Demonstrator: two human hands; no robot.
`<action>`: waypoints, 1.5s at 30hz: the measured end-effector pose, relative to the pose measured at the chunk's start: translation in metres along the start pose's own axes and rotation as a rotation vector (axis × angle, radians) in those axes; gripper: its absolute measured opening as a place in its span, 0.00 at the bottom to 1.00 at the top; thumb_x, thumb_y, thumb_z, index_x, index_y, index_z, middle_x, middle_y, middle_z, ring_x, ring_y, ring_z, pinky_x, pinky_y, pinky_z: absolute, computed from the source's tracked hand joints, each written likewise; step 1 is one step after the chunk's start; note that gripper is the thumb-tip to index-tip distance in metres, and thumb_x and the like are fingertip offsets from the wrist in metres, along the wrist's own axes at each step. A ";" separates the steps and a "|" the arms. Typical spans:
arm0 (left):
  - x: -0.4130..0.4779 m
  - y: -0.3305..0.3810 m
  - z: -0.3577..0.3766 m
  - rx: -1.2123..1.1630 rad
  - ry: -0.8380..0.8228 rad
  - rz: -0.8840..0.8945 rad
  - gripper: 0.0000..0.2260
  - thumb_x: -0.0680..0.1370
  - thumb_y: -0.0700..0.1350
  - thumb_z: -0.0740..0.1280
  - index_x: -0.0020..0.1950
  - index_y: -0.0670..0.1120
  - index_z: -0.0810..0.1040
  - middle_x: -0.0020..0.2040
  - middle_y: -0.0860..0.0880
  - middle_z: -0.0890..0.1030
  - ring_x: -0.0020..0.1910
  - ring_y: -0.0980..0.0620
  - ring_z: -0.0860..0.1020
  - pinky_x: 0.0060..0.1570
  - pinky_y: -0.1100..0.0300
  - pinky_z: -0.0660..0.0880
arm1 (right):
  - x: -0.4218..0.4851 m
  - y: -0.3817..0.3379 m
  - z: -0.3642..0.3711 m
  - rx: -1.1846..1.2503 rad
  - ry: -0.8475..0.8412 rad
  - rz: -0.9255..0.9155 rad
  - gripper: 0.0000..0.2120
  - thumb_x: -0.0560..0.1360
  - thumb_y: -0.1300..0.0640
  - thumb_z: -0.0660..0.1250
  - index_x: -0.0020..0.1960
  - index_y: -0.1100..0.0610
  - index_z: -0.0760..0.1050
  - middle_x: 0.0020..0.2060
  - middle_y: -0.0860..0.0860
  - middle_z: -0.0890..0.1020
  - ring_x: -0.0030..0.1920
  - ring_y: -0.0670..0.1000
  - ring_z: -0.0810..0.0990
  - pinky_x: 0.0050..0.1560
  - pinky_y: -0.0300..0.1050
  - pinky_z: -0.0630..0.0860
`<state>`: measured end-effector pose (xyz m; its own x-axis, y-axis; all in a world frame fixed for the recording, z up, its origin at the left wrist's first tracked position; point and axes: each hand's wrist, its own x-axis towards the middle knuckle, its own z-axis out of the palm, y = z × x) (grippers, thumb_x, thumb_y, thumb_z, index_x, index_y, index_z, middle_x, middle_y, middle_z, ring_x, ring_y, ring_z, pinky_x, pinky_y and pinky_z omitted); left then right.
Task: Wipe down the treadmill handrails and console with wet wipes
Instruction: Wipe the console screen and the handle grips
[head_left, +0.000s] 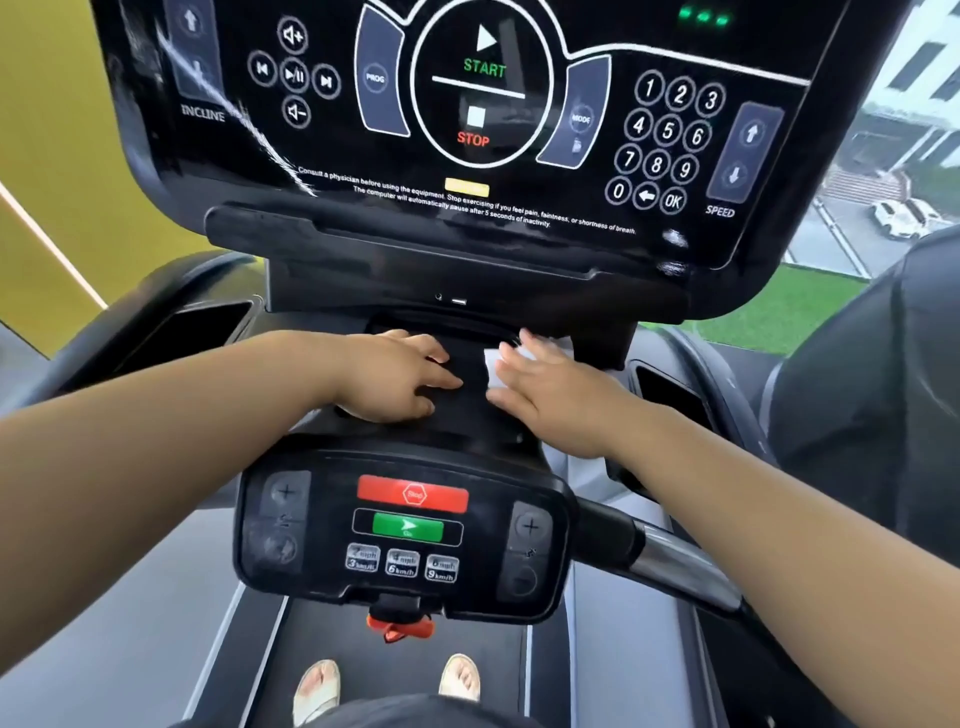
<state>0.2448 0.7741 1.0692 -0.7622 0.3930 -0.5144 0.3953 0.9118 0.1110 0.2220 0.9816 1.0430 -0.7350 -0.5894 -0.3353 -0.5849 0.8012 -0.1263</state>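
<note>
The black treadmill console (467, 114) fills the top of the view, with START and STOP marks, a number pad and arrow keys. Below it a black neck (467, 410) leads down to a small control pod (405, 530) with a red stop bar and a green go key. My left hand (400, 379) rests on that neck with its fingers spread and lightly bent. My right hand (550, 389) lies flat beside it, pressing a white wet wipe (493, 364) onto the black surface. Only the wipe's edges show around the fingers. A chrome and black handrail (670, 561) runs out at the lower right.
Cup-holder recesses (202, 322) sit at either side of the neck. An orange safety clip (400, 626) hangs under the pod. My feet in sandals (317, 686) stand on the belt. A window at the right shows grass and parked cars.
</note>
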 end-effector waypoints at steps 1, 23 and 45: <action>0.000 0.000 0.000 0.002 0.002 -0.003 0.22 0.82 0.51 0.56 0.76 0.58 0.57 0.77 0.52 0.53 0.75 0.48 0.54 0.72 0.56 0.56 | -0.001 0.001 0.001 0.014 -0.013 -0.007 0.28 0.80 0.40 0.44 0.76 0.51 0.55 0.78 0.46 0.50 0.77 0.49 0.42 0.75 0.51 0.51; 0.030 0.040 -0.019 0.054 0.075 0.064 0.28 0.81 0.46 0.56 0.79 0.53 0.50 0.78 0.53 0.45 0.75 0.47 0.50 0.70 0.50 0.62 | -0.047 0.036 0.027 0.199 0.016 0.080 0.27 0.82 0.45 0.43 0.78 0.50 0.39 0.76 0.43 0.36 0.74 0.42 0.34 0.72 0.38 0.35; 0.055 0.081 -0.026 0.183 0.066 0.039 0.24 0.81 0.47 0.54 0.78 0.49 0.55 0.76 0.49 0.53 0.74 0.48 0.56 0.71 0.54 0.61 | -0.060 0.057 0.047 0.403 0.079 0.228 0.31 0.82 0.42 0.46 0.77 0.53 0.37 0.75 0.48 0.33 0.74 0.46 0.30 0.73 0.42 0.33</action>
<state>0.2219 0.8731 1.0718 -0.7739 0.4399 -0.4556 0.5071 0.8614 -0.0298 0.2486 1.0677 1.0116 -0.8621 -0.3876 -0.3265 -0.2374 0.8781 -0.4155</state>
